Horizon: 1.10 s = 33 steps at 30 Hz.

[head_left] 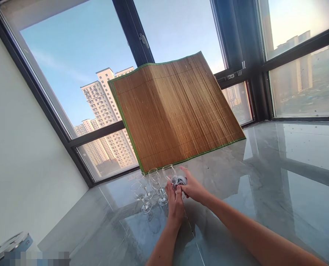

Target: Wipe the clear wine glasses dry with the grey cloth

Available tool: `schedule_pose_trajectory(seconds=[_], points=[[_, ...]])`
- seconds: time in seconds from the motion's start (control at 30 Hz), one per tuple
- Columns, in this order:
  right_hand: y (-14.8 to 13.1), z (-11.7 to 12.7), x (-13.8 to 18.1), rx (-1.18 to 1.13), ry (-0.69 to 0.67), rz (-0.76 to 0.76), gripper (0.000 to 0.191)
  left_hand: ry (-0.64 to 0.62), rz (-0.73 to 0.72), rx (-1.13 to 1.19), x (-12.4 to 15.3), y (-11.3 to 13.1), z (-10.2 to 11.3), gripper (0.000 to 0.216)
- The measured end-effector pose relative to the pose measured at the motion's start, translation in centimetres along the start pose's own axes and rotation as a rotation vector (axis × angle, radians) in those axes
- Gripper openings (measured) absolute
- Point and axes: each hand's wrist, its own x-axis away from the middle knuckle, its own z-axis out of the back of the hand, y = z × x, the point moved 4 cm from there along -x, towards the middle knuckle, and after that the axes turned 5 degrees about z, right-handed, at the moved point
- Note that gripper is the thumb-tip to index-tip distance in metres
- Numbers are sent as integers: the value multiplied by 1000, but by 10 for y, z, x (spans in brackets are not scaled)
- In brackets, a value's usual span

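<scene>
My left hand [175, 206] is closed around the lower part of a clear wine glass [169, 171], whose bowl tilts up and to the left. A crumpled greyish-white cloth [182, 180] is in my right hand [195, 188], pressed up against the same glass near its stem. The right hand's fingers are curled about the cloth, with one finger extended. Fingers and cloth cover the glass's stem and foot. Just left of my hands, several more stemmed glasses [146, 207] stand upright close together on the glossy grey tiled surface [120, 236].
Behind the glasses a brown bamboo mat [178, 111] with green edging leans against the dark-framed window [133, 33]. A white wall [23, 122] rises at the left. At the lower left corner is a white round-topped object [13, 244], partly blurred out.
</scene>
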Motion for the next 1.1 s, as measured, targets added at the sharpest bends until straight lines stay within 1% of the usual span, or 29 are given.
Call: schedule_pose_trajectory(seconds=[0.1,0.23,0.4,0.5,0.57,0.63,0.67,0.73,0.77,0.8,0.87,0.93,1.03,1.1], points=[[2,-1,-1,47,-39,49,81,-16,35,130,0,2,0,49],[-4,0,1,-40,-87,49,71,-80,115,333,-2,13,-2,44],[-15,3,5,-120,-52,36,66,-100,147,441,-3,29,-1,42],[-15,1,6,-143,-33,36,67,-120,190,465,-2,31,-2,40],[-14,0,6,-150,-20,35,69,-90,190,432,-2,31,-1,38],[-13,2,5,-139,37,31,68,-24,134,359,-3,31,4,36],[-12,4,5,-126,84,26,67,27,74,298,-3,33,8,34],[-10,9,4,-95,182,6,64,138,-88,141,-2,39,15,28],[-9,11,4,-78,208,-19,63,184,-168,62,0,42,18,25],[-7,12,4,-63,201,-55,62,209,-233,-3,2,45,20,23],[-2,9,5,-63,94,-152,57,193,-282,-78,5,46,19,20],[3,5,7,-106,-70,-255,47,146,-263,-99,9,45,16,20],[5,2,11,-190,-273,-369,32,129,-233,-70,11,41,14,23],[4,4,12,-203,-356,-412,30,152,-219,-18,10,39,15,26]])
